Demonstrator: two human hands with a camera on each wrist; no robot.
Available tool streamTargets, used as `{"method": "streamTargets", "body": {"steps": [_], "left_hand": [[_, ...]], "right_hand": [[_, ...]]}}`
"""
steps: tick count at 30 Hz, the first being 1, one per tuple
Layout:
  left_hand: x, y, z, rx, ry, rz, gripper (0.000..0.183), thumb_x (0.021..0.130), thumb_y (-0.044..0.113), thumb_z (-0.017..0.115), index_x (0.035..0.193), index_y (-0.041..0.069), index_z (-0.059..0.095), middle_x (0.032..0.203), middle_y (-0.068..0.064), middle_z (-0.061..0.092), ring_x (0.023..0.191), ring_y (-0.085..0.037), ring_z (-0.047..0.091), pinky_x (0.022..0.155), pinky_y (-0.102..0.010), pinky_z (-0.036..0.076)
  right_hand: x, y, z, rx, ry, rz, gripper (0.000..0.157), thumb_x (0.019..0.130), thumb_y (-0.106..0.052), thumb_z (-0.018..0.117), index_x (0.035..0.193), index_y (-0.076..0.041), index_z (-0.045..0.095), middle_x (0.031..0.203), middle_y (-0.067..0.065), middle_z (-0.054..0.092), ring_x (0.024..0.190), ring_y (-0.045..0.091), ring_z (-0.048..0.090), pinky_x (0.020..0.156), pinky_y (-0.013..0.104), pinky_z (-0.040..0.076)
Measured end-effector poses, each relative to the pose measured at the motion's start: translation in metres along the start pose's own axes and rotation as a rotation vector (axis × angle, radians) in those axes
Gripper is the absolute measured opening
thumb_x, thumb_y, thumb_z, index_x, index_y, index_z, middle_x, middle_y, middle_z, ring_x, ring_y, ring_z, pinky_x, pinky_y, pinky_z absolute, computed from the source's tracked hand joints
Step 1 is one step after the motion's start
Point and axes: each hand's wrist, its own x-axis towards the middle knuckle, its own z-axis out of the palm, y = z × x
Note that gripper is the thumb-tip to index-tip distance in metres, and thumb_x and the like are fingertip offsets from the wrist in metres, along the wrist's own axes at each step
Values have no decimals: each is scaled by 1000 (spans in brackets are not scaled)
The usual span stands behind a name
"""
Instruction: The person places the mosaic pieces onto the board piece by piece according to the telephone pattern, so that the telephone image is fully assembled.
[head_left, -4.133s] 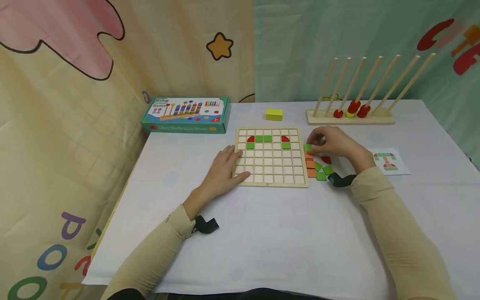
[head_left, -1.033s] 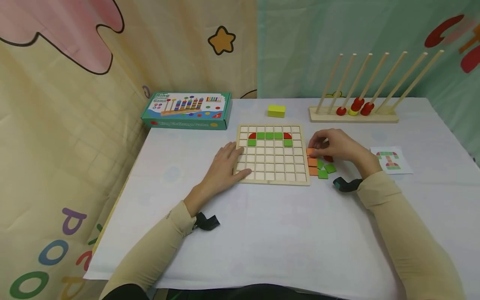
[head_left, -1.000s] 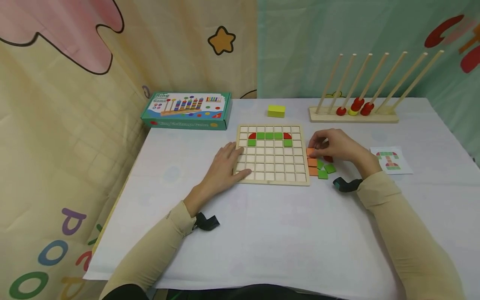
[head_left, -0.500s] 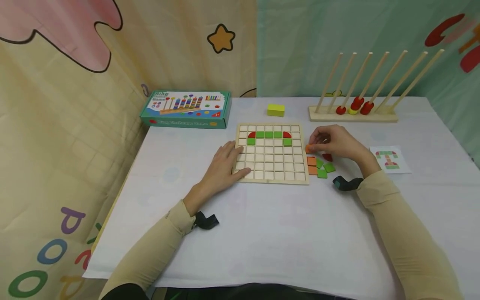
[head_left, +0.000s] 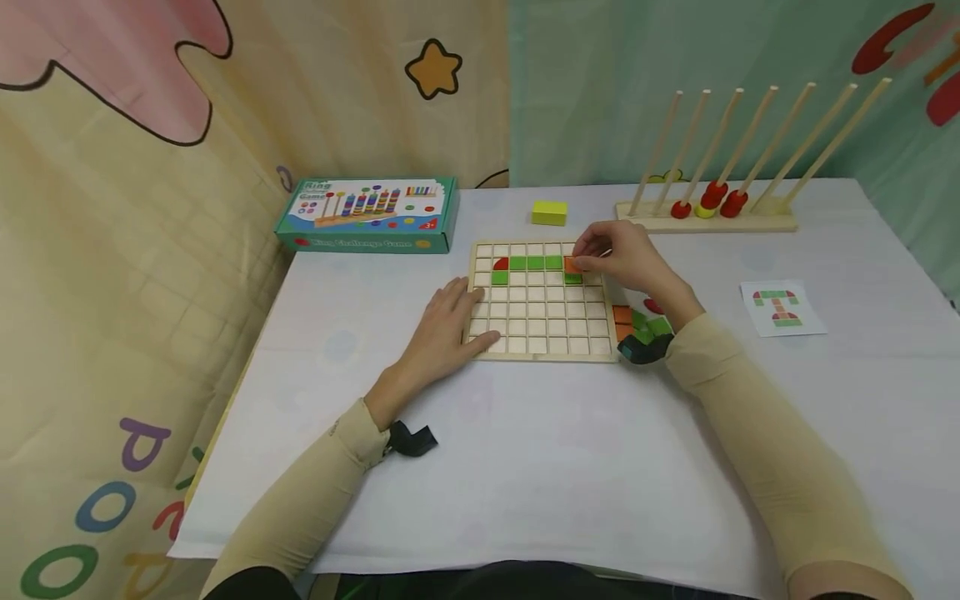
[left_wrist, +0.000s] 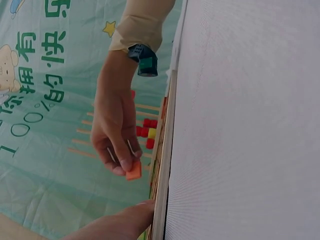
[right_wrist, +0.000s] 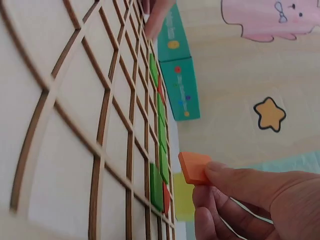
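My right hand (head_left: 621, 254) pinches an orange square tile (right_wrist: 194, 167) between thumb and fingers, held above the upper right part of the wooden grid board (head_left: 536, 357). In the head view the tile overlaps the red corner piece there; the right wrist view shows that red piece (right_wrist: 166, 198) below it, beside a green tile (right_wrist: 156, 187). A row of green tiles (head_left: 535, 263) and a red rounded piece (head_left: 501, 264) lie in the board's cells. My left hand (head_left: 442, 329) rests on the board's left edge with fingers extended.
Right of the board lie orange tiles (head_left: 622, 314), green tiles (head_left: 640, 320) and a red piece (head_left: 654, 306). A pattern card (head_left: 783, 308) is farther right. Behind stand a peg rack (head_left: 712, 223) with beads, a yellow block (head_left: 549, 212) and a green game box (head_left: 367, 215).
A green tile has joined the row on the board. My right hand then picked up an orange tile beside the board and carried it left over the grid. My left hand stays put.
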Motion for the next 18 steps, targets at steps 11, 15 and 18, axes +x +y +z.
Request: {"method": "streamTargets", "body": {"steps": [11,15,18], "left_hand": [[-1,-2,0,3,-7,-6,78,101,52,66,158,4,43,170,-23,29,162,-37,20,133,-52,13],[-2,-1,0,12,-12,-13,79,101,53,64,159,5,42,171,-22,27,162,-36,19,134,-50,11],[-1,-1,0,16,-15,-11,78,101,53,64,159,5,42,171,-22,27,162,-36,19,134,-50,11]], "right_hand": [[15,-27,46,12,10,-19,10,94,-11,81,99,-4,75,97,14,76,89,28,72,82,38,56],[14,-27,56,-3,25,-33,9,96,-11,79,100,-5,75,98,13,75,89,27,70,83,41,57],[14,-26,60,-24,41,-49,8,97,-12,77,101,-5,75,97,13,75,88,26,69,81,41,56]]}}
